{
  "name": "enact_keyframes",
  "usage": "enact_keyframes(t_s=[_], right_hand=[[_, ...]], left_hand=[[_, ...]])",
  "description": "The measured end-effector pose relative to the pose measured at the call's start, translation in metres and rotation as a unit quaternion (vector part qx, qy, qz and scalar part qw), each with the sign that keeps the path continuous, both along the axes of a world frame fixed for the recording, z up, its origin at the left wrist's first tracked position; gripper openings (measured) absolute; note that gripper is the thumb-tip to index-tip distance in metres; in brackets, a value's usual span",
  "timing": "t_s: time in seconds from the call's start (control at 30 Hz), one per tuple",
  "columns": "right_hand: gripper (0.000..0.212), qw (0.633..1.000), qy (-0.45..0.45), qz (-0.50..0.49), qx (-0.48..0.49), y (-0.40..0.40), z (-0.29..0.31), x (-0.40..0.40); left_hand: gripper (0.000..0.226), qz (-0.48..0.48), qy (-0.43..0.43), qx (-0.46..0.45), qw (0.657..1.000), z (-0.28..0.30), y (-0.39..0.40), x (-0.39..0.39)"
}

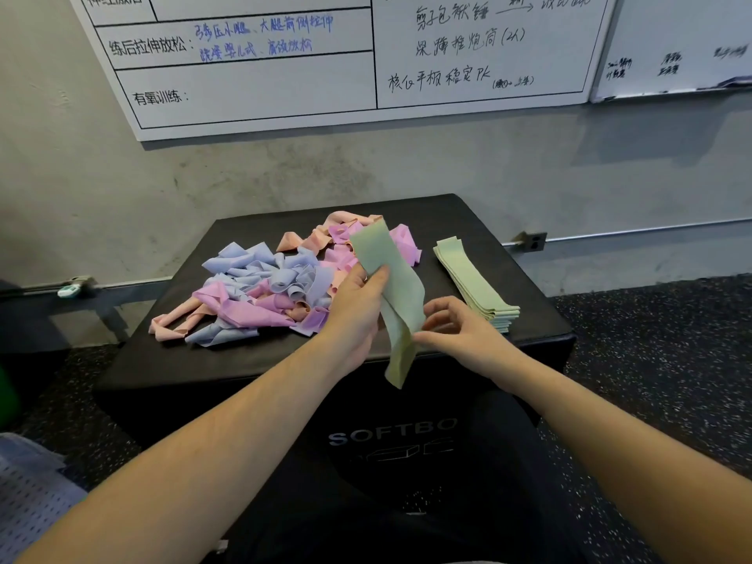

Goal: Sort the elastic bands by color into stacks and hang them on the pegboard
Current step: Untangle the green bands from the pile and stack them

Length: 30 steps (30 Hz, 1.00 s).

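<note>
Still in the sorting stage: the left hand grips a green band above the black box, and the right hand pinches its lower edge. It probably needs flattening next, then laying on the green stack, with the mixed pile left to sort.

This looks like a gym or training studio. At twelve o'clock a whiteboard on a bare concrete wall carries printed Chinese headings for aerobic training and post-workout stretching, with handwritten exercise notes beside them; a second whiteboard hangs at two o'clock. The floor is dark speckled rubber (the kind laid in weight rooms). At centre stands a black padded box lettered "SOFTBO", strewn with pastel elastic bands.
</note>
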State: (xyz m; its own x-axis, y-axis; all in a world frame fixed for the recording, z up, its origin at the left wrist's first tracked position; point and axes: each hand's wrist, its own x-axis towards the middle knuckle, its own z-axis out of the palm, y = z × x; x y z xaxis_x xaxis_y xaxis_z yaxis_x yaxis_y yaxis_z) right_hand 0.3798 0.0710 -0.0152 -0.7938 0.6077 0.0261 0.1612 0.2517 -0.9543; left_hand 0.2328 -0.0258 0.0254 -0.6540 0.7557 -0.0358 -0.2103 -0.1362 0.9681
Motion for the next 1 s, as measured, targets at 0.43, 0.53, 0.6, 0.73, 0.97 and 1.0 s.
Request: enact_keyframes(t_s=[0.43, 0.53, 0.6, 0.73, 0.97, 1.0], right_hand=[[0.033, 0.997, 0.012, 0.036, -0.069, 0.011, -0.015, 0.0], [0.025, 0.998, -0.003, 0.012, -0.068, 0.02, -0.022, 0.006], [0.015, 0.998, -0.013, 0.006, -0.063, 0.027, -0.029, 0.01], [0.01, 0.998, -0.006, -0.07, -0.009, 0.044, -0.036, 0.012], [0.019, 0.99, -0.049, -0.126, 0.043, 0.084, -0.032, 0.02], [0.022, 0.989, -0.06, -0.121, 0.054, 0.091, -0.029, 0.022]], left_hand=[[0.027, -0.039, -0.116, 0.085, 0.989, 0.007, 0.024, -0.027], [0.015, -0.065, -0.108, 0.09, 0.988, 0.013, 0.037, -0.029], [0.011, -0.088, -0.097, 0.101, 0.986, 0.018, 0.049, -0.03], [0.02, -0.055, -0.055, 0.032, 0.996, 0.019, 0.083, -0.03], [0.032, -0.009, -0.028, -0.071, 0.997, 0.002, 0.168, -0.059], [0.033, 0.006, -0.008, -0.089, 0.996, 0.001, 0.179, -0.062]])
